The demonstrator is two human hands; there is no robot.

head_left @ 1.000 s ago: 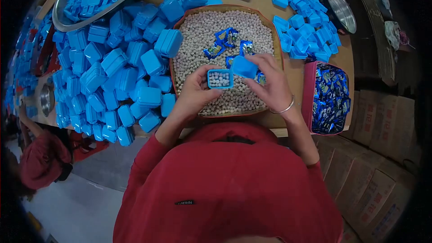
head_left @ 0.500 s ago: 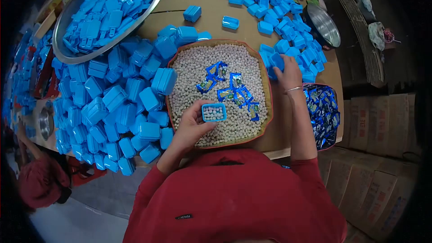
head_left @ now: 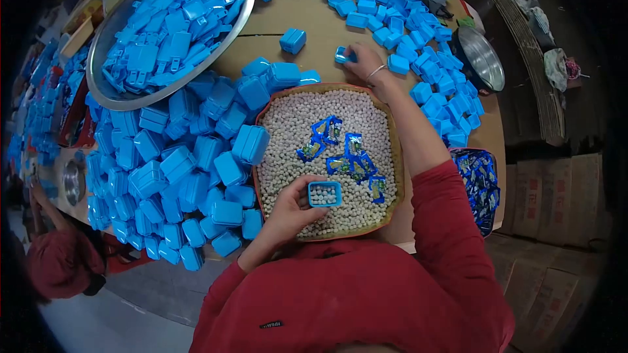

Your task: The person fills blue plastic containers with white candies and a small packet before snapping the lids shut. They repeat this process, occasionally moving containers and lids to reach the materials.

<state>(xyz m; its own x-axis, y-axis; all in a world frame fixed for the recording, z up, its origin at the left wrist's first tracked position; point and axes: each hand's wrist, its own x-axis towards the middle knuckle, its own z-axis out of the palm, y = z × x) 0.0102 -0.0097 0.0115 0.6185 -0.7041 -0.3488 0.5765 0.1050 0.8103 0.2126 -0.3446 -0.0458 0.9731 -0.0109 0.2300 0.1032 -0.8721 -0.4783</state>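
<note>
My left hand (head_left: 294,208) grips a small open blue box (head_left: 325,194) with pale beads inside, above the near part of a red-rimmed tray (head_left: 400,157) of pale round beads. Several shiny blue packets (head_left: 353,162) lie on the beads. Beyond the tray's far edge, my right hand (head_left: 364,64) has its fingers closed on another small blue box (head_left: 341,55), which stands on the cardboard-covered table. A closed blue box (head_left: 293,40) lies to the left of that one.
Closed blue boxes (head_left: 176,163) are heaped left of the tray, below a metal basin (head_left: 98,85) of blue lids. More blue pieces (head_left: 418,46) curve along the far right. A container of blue packets (head_left: 477,186) is at right. Another person (head_left: 62,261) is at lower left.
My right hand has moved from the blue pile at right to the lone blue box beyond the tray and closed on it. The view has shifted slightly; my left hand still holds its box.
</note>
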